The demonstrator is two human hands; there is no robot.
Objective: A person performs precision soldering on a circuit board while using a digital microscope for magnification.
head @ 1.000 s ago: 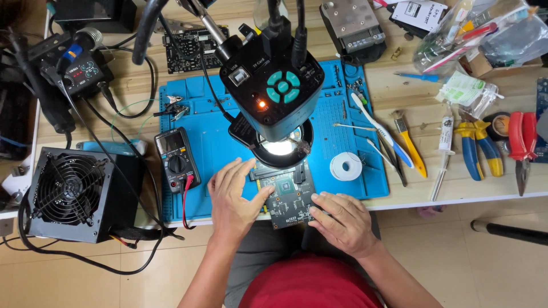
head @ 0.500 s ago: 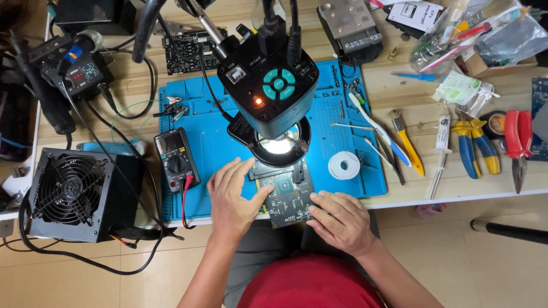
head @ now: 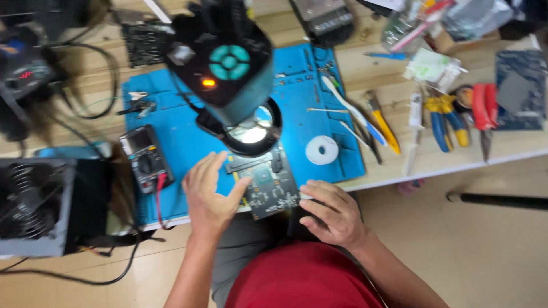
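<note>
- At the far left of the bench, I see a power supply unit (head: 34,208) with its fan grille up, parked off the blue mat (head: 171,114), out of the way yet within cable reach.
- Just right of it, a multimeter (head: 145,158) lies on the mat with its red lead trailing towards the table edge, close by the left hand.
- My left hand (head: 210,197) rests flat and open, fingers spread, its thumb against the left edge of the circuit board (head: 268,185); it steadies the board and does not clasp it.
- The circuit board sits at the near edge of the mat, half under the microscope head (head: 228,63) and its lit ring light (head: 251,134), so I judge it is placed there for viewing.
- My right hand (head: 334,214) lies loosely curled at the board's right lower corner, fingertips touching it, holding nothing else.
- Further right lie a white tape roll (head: 322,150), tweezers and pliers (head: 448,120), laid in easy reach.
- Against the earlier frame, the view has swung and blurred; both hands and the board keep their places, and the microscope now looms larger towards the upper left.
</note>
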